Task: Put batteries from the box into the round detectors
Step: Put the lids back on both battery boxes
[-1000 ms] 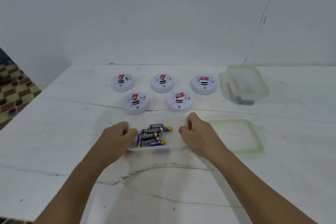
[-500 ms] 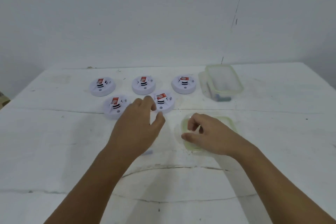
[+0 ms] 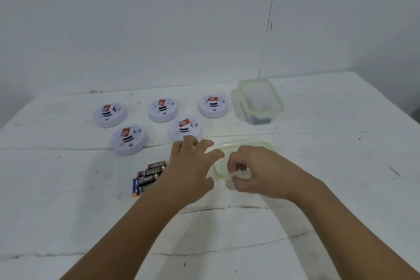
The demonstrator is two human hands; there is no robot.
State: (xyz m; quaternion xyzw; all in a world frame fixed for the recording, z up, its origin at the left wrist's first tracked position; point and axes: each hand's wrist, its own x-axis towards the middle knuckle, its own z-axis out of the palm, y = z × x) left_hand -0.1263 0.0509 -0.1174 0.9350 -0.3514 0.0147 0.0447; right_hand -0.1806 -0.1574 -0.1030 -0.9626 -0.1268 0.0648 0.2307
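Five round white detectors stand in two rows: three at the back (image 3: 110, 114) (image 3: 162, 109) (image 3: 213, 106) and two nearer (image 3: 129, 138) (image 3: 184, 129). Each has a red label on top. Several black Eveready batteries (image 3: 150, 175) lie left of my hands; their clear box (image 3: 136, 198) barely shows. My left hand (image 3: 191, 166) hovers over the right end of the batteries with fingers spread and nothing in it. My right hand (image 3: 256, 170) has its fingers curled at the near left corner of the green-rimmed lid (image 3: 270, 145). Whether it grips the lid is unclear.
A second clear container (image 3: 276, 95) with a green rim stands at the back right, something dark at its near end. The white table (image 3: 68, 188) has cracks running across it, and a white wall stands behind it.
The view has swung left, so the batteries show again beside my left hand. My left hand has moved right from the box's left side. My right hand went from the box to the lid's corner.
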